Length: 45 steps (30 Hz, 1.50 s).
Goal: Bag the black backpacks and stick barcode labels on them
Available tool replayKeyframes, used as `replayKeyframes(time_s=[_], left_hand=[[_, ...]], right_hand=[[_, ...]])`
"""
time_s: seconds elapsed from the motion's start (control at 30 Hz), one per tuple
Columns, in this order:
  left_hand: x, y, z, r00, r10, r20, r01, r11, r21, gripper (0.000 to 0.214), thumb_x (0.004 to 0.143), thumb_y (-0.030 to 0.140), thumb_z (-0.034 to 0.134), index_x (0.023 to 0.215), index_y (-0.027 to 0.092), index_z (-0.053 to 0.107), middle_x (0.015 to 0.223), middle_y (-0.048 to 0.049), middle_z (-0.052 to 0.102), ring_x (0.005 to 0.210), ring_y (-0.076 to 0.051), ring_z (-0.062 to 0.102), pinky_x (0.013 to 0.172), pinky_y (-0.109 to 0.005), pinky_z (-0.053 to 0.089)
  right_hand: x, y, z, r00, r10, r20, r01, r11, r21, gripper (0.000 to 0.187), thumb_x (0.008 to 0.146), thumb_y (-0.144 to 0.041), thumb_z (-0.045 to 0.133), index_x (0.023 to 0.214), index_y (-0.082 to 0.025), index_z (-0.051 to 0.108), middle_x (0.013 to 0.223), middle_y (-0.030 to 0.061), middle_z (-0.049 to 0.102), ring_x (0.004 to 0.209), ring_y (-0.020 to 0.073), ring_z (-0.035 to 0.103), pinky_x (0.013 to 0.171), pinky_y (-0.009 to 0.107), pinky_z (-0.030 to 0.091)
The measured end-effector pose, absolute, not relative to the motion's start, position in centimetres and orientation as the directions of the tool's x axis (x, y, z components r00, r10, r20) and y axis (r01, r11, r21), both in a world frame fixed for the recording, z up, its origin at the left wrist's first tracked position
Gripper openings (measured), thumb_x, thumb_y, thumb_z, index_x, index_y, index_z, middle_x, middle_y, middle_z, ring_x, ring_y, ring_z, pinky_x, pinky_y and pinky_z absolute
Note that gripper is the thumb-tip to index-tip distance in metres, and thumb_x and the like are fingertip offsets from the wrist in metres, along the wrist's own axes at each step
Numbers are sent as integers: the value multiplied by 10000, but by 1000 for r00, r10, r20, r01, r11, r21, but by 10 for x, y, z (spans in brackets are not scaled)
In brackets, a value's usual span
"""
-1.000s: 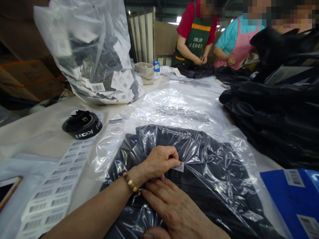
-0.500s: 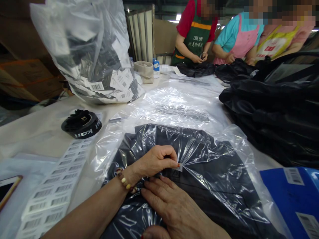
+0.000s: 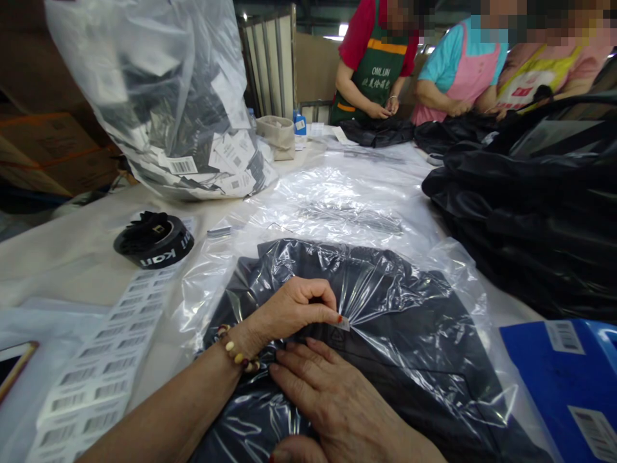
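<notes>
A dark folded garment or bag (image 3: 409, 328) lies inside a clear plastic bag (image 3: 475, 267) in front of me. My left hand (image 3: 299, 308), with a beaded bracelet at its wrist, is closed in a pinch over the middle of the bag. Between thumb and forefinger sits a small whitish strip (image 3: 344, 324) against the plastic, and creases in the film fan out from it. Just below, my right hand (image 3: 332, 399) lies flat on the plastic, fingers stretched out. A printed triangle mark shows faintly beside the left thumb.
Barcode labels (image 3: 108, 366), a black printed strap roll (image 3: 154, 241) and a phone (image 3: 14, 366) are at left. Behind stands a large bag of tags (image 3: 193, 128). Blue packaging (image 3: 563, 379) and a black pile (image 3: 525, 218) are at right. Several co-workers (image 3: 371, 71) handle black items beyond.
The whole view has shifted slightly. My left hand still pinches the strip and my right hand stays flat on the plastic. At the back, the co-workers' hands have moved a little.
</notes>
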<state>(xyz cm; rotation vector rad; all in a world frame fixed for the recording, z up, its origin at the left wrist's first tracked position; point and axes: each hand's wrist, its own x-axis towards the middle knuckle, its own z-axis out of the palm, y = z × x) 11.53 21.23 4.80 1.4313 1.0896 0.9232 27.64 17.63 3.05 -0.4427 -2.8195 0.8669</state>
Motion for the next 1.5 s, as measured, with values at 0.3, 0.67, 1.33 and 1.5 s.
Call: replayKeyframes(time_s=[0.3,0.67,1.33,1.5], left_hand=[[114,212,45,260,965,-15,124,-18,992,142,677,212,657,591,135,575,606,29,544,599,-87,477,569,-208,362],[111,213,40,240,971,-11,52,-2,999,142,666,207,675,582,137,585,606,23,558,602,-90,491,574,-210,370],[119,217,42,199,980,-16,287,-43,957,164,704,286,657,649,151,583,604,41,542,578,-82,452,546,-207,357],[118,217,40,199,980,1,269,-55,961,87,714,203,648,663,151,601,618,45,567,593,-76,491,562,-193,375]], right_hand=[[276,177,32,-952,307,18,236,765,-599,651,890,-588,372,1385,-165,365,1438,52,397,1344,181,305,1160,340,130],[278,175,31,-943,329,47,235,761,-605,646,883,-594,381,1381,-182,370,1445,35,388,1348,155,296,1161,312,121],[274,177,34,-957,288,-24,245,765,-595,673,874,-596,393,1367,-139,392,1419,85,417,1338,196,324,1141,386,218],[283,175,30,-904,360,232,209,843,-496,591,871,-574,429,1245,-128,530,1259,103,582,1206,208,502,1067,372,380]])
